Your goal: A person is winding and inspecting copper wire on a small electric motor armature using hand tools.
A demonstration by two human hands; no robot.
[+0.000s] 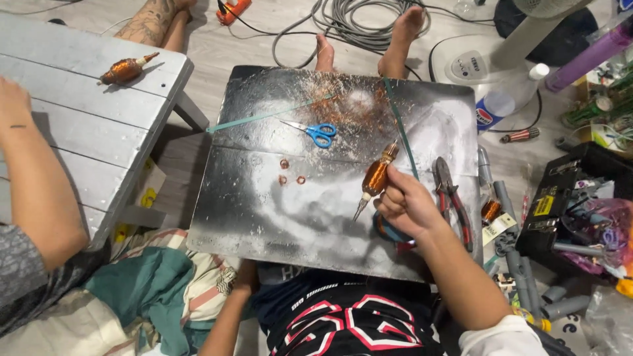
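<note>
In the head view, the right hand (403, 206) sits right of the middle of the frame. Its fingers (389, 198) are closed around a shiny copper wire coil on a thin pointed stick (374, 179). The coil is held up, tilted, over the dark scratched metal board that serves as the counter (264, 211). The left hand goes under the board near the lower middle of the frame, so I cannot tell if it is holding anything.

The step looks like work on the coil, maybe winding it or taking wire off. The next move likely needs a steady grip and a free hand to help.

Blue-handled scissors (320, 134) lie above the coil, well apart from it. Three small copper rings (290, 173) lie to the left. Red-handled pliers (452, 198) lie just beside the right hand. A thin green strap (401, 135) crosses the board near the coil and could get in the way. At the upper left, another copper coil (125, 69) rests on a grey wooden bench (79, 112), beside another person's arm (33, 171).
</note>
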